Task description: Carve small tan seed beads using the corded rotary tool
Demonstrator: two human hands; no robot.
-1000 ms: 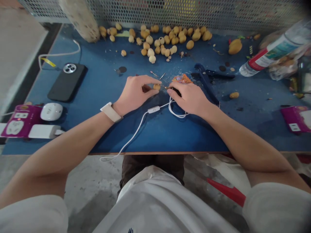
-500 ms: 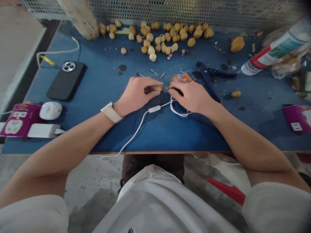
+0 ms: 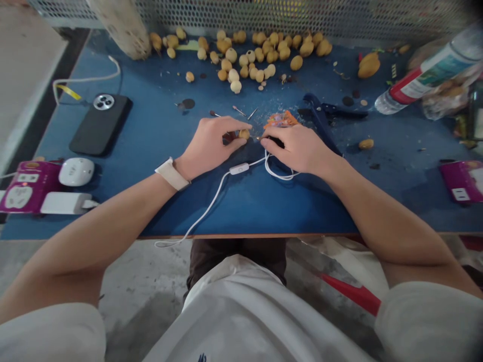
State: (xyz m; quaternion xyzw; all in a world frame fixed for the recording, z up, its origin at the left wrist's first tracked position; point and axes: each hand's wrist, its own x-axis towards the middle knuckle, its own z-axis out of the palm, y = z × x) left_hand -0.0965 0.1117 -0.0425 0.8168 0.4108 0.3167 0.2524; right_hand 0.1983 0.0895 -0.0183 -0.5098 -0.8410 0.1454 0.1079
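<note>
Between thumb and fingers, my left hand (image 3: pixel 211 143) pinches a small tan gourd (image 3: pixel 244 134). Facing it, my right hand (image 3: pixel 300 148) is closed around a slim corded rotary tool (image 3: pixel 258 138), mostly hidden under my fingers. Its small tip points toward the gourd, with a narrow gap between them. A white cord (image 3: pixel 211 205) with an inline switch (image 3: pixel 239 169) runs from under my right hand to the table's front edge. Loose rotary bits (image 3: pixel 239 110) lie just beyond my hands. An orange patterned piece (image 3: pixel 281 119) sits past my right fingers, with pale crumbs around it.
Many small gourds (image 3: pixel 271 50) line the back of the blue table (image 3: pixel 241 211) before a perforated metal panel (image 3: pixel 226 17). Dark blue pliers (image 3: pixel 320 120) and a bottle (image 3: pixel 422 78) are on the right. A phone (image 3: pixel 101 124), purple power strip (image 3: pixel 32 188) and white charger (image 3: pixel 66 202) stand left.
The tool's tip has drawn back slightly from the gourd, so a gap shows between them. The gourd looks a little turned in my left fingers. Both hands stay nearly in place.
</note>
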